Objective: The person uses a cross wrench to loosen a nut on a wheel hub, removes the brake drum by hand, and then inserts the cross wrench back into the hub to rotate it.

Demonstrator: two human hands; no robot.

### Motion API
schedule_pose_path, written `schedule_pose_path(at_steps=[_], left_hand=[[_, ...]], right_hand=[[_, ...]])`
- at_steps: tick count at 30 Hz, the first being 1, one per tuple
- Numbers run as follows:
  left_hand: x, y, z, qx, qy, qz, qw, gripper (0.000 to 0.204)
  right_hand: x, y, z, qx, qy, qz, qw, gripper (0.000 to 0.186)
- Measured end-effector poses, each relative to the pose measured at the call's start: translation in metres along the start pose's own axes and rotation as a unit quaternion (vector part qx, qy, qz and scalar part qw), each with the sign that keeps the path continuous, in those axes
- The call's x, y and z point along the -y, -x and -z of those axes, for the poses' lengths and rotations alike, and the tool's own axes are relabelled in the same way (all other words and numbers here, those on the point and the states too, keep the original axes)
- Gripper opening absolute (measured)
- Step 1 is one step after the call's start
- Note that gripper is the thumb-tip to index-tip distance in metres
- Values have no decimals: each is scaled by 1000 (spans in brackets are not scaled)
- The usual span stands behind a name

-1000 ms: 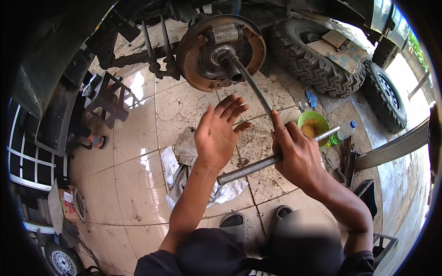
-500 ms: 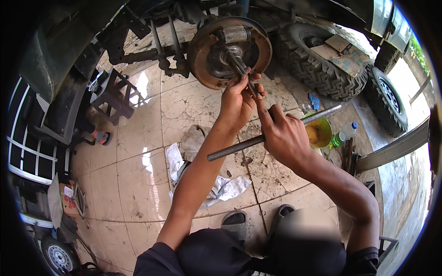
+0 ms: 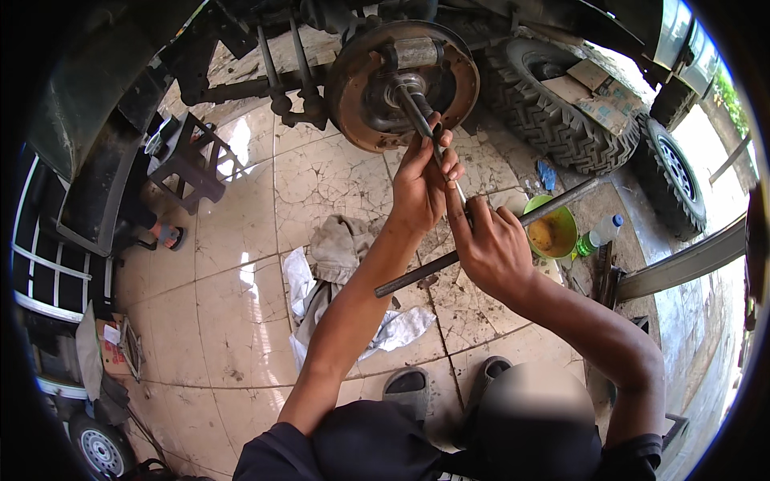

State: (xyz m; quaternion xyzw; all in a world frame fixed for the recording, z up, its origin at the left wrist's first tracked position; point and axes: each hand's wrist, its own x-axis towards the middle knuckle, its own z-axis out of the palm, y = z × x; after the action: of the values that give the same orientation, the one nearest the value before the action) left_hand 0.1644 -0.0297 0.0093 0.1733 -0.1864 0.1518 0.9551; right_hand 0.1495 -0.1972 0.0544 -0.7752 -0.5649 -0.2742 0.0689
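A rusty round brake backing plate point(image 3: 455, 88) with a spindle point(image 3: 413, 108) sticking out toward me hangs at the top centre. My left hand point(image 3: 419, 188) is closed round a dark metal tube point(image 3: 439, 148) at the spindle's outer end. Whether tube and spindle touch is hidden by the fingers. A long grey metal bar point(image 3: 421, 272) passes slantwise under my right hand point(image 3: 493, 240), whose curled fingers grip it. The right index finger points up at the tube's near end, where a thin pale shaft point(image 3: 460, 192) shows beside it.
Grey and white rags point(image 3: 341, 244) lie on the tiled floor below my left forearm. At right are a green bowl point(image 3: 553, 227), a plastic bottle point(image 3: 601, 232) and a large tyre point(image 3: 553, 120). A stool point(image 3: 188, 164) and another person's foot point(image 3: 171, 236) are at left.
The right hand and its bar have shifted slightly. The pale shaft beside the index finger now shows more. The left hand stays at the spindle's end.
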Motion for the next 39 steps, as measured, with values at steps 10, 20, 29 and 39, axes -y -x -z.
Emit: schedule_pose_path(at_steps=[10,20,29,39], left_hand=[[-12,0,1,-25,-71,3,997,33],[-16,-15,-26,-62,-7,6,998,31],[-8,-19,-32,-118,-85,13,989,23],[-41,-13,-41,-146,-181,69,970,32]], right_hand=[[14,-1,-12,0,-47,-54,997,68],[3,-31,45,61,-6,-40,997,58],[-4,-9,9,-27,-118,-94,988,66],[16,-37,37,81,-152,-126,977,68]])
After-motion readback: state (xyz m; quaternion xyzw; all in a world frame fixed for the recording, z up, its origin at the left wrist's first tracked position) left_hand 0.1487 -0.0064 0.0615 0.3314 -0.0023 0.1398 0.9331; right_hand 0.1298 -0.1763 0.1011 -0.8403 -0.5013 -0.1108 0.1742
